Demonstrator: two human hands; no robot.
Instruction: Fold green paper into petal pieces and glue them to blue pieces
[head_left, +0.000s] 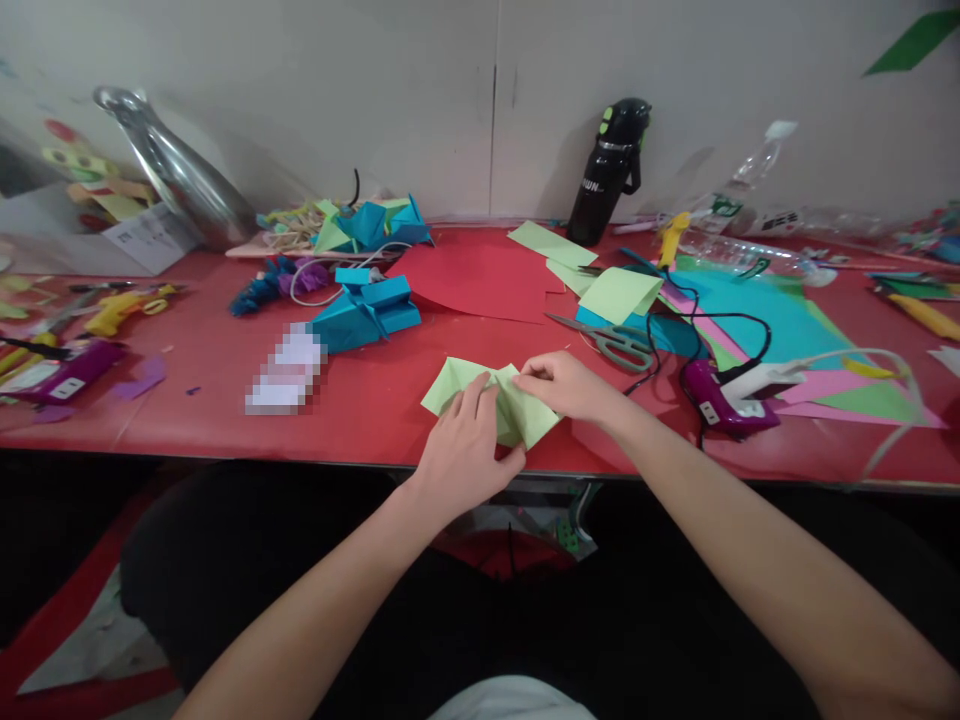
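Note:
A piece of light green folded paper (535,412) lies at the front edge of the red table, its creases and raised flaps showing. My left hand (466,440) rests over its left half, fingers bent onto the paper and thumb at the lower edge. With thumb and fingertips pinched together, my right hand (564,384) grips the paper's upper right edge. Part of the paper is hidden under the left fingers. Just beyond the right hand lie grey-green scissors (616,345). Blue folded paper shapes (375,308) sit to the left, farther back.
A purple power strip (724,400) with a white plug and cables lies to the right, near blue paper sheets (772,315). A black bottle (609,175) and a steel jug (176,170) stand by the wall. Red paper (480,275) lies at the back.

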